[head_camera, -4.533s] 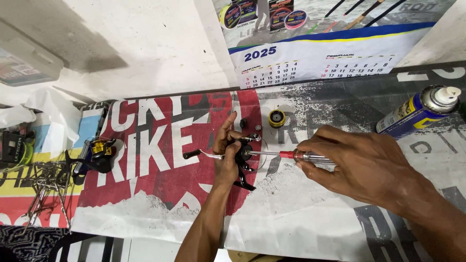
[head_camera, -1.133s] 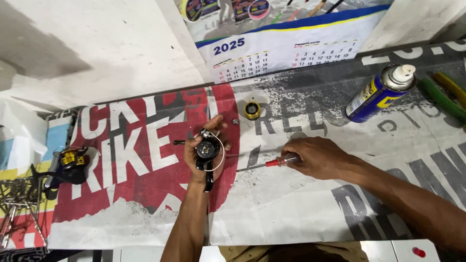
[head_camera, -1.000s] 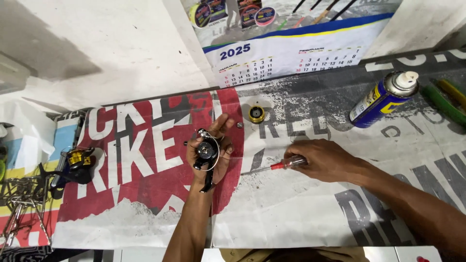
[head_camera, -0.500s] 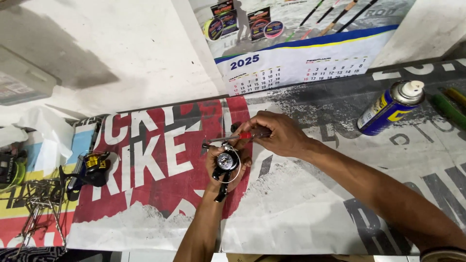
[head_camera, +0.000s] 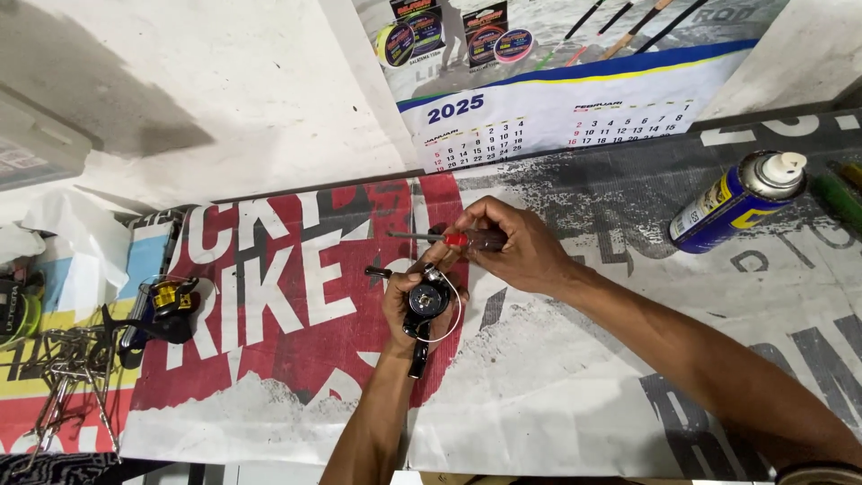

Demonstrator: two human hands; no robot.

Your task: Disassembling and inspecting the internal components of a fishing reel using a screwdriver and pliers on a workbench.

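Far left on the bench (head_camera: 575, 395): metal tools (head_camera: 67, 382), then a black and yellow fishing reel (head_camera: 166, 305). At centre, left hand (head_camera: 409, 310), fingers wrapped round a black spinning reel (head_camera: 426, 304) held just above the printed banner (head_camera: 269, 296). Just right, right hand (head_camera: 516, 247), fingers pinching a red-collared screwdriver (head_camera: 449, 239) over the reel. Far right, blue spray can (head_camera: 732, 202) lying well apart.

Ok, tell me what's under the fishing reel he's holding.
The left hand cups the black fishing reel from below, over the red printed banner. Palm and banner directly beneath it are hidden by the reel.
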